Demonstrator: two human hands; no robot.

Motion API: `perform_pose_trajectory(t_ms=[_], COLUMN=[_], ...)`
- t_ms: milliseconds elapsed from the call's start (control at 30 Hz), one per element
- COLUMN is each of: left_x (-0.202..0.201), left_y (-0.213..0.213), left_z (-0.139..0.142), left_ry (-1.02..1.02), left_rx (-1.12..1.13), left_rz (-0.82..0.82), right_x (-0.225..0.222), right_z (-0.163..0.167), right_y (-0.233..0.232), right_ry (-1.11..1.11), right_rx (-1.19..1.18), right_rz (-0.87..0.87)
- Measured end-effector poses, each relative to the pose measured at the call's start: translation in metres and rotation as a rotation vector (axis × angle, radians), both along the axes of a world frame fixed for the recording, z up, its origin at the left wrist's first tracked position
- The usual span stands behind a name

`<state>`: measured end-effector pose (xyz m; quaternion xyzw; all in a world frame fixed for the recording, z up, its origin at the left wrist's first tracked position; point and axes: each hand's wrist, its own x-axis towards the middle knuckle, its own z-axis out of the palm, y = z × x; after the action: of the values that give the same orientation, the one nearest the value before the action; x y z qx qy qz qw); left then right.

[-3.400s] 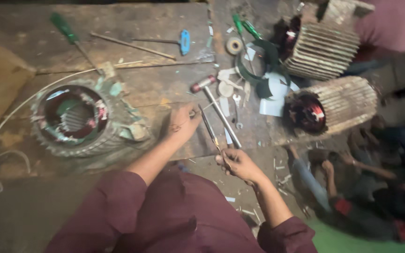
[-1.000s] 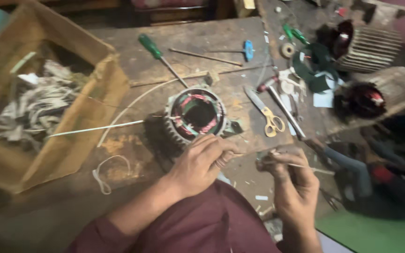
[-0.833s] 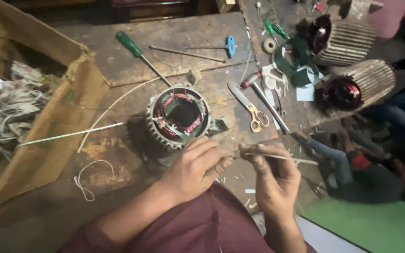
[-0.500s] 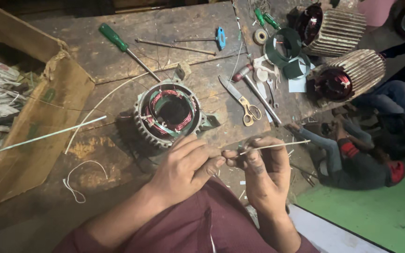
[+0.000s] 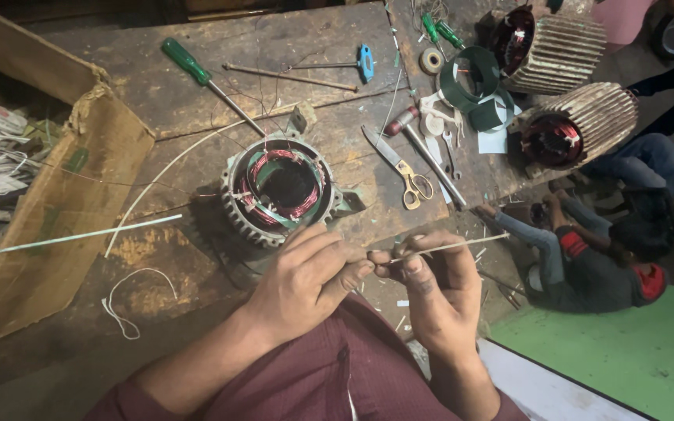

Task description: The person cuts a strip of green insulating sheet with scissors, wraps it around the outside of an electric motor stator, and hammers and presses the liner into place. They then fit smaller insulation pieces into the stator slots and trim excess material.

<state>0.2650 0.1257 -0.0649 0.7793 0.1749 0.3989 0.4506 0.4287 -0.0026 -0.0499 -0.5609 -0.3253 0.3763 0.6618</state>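
Both hands now meet just in front of the person's body, where half a second ago they were a little apart. The left hand (image 5: 306, 273) and right hand (image 5: 438, 288) pinch one thin white sleeve (image 5: 450, 246) between fingertips, so the work on it seems under way. The sleeve juts rightward past the right hand; the motor stator (image 5: 278, 191) sits just beyond the left knuckles.

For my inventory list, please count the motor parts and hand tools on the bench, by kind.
Motor bodies with windings: 3 (one by the hands, two finned ones at the far right)
Screwdrivers with green handle: 1
Scissors: 1
Rolls of tape: 1
Total: 6
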Motion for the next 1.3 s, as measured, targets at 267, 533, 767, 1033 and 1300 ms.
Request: perform_pose_trajectory(t_ms=[267,533,767,1033,1300], left_x=[-0.001,-0.001,-0.012,-0.026,-0.045], left_y=[0.000,0.000,0.016,0.039,0.038], left_z=[0.001,-0.002,-0.024,-0.060,-0.059], left_ry=[0.003,0.008,0.038,0.163,0.111], left_rx=[0.012,0.035,0.154,0.149,0.263], left_rz=[0.003,-0.003,-0.036,-0.081,0.162], right_x=[-0.002,-0.005,0.005,-0.016,-0.010], right_z=[0.004,-0.001,-0.008,-0.031,-0.018], right_y=[0.001,-0.001,-0.003,0.048,0.038], right_ry=[0.050,-0.121,-0.314,-0.236,-0.279], right_rx=[0.041,-0.015,-0.089,-0.231,-0.230], right_rz=[-0.009,-0.004,0.067,0.301,0.194])
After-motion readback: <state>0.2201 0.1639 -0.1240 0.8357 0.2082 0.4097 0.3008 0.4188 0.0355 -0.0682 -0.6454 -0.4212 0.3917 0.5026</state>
